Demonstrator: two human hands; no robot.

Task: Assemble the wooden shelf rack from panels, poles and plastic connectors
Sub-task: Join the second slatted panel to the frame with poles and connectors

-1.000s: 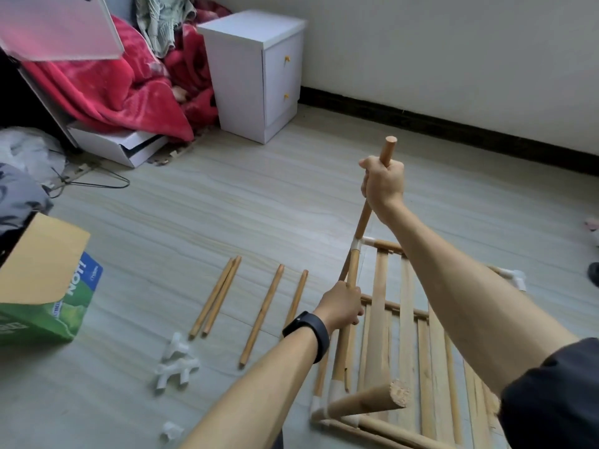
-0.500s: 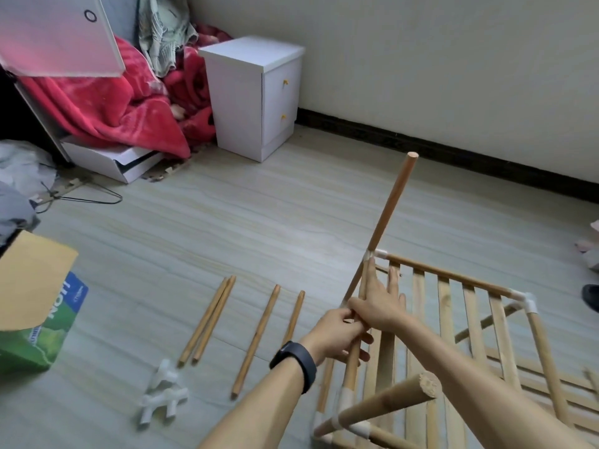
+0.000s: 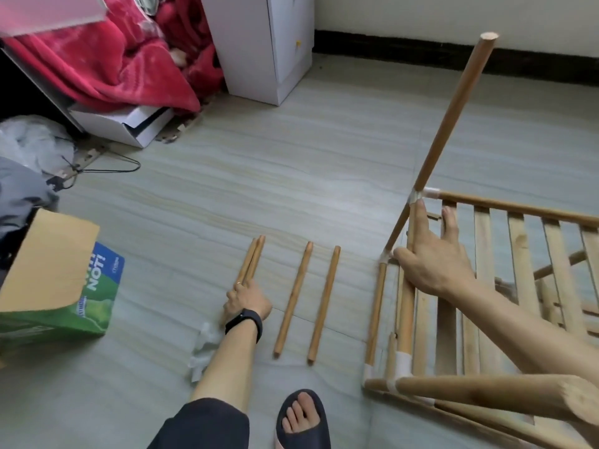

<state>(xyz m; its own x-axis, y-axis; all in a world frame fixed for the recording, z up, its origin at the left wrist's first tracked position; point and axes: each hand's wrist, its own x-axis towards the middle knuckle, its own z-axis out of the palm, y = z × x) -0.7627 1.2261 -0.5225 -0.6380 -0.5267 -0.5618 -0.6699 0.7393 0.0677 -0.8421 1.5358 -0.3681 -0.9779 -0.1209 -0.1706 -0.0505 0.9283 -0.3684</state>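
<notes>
Grey floor [image 3: 291, 163] bore the slatted wooden rack [image 3: 518, 244], liable to tip: right hand [image 3: 434, 270] fingers lay straight on it, left hand [image 3: 248, 303] fingers gripped two round wooden poles [image 3: 251, 260].

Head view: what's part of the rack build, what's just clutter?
Job: slatted rack, upright pole, pole pair gripped by left hand, two single poles, white connectors, right hand resting on rack.
Lying about: red blanket, white cabinet, green box, white carton.
</notes>
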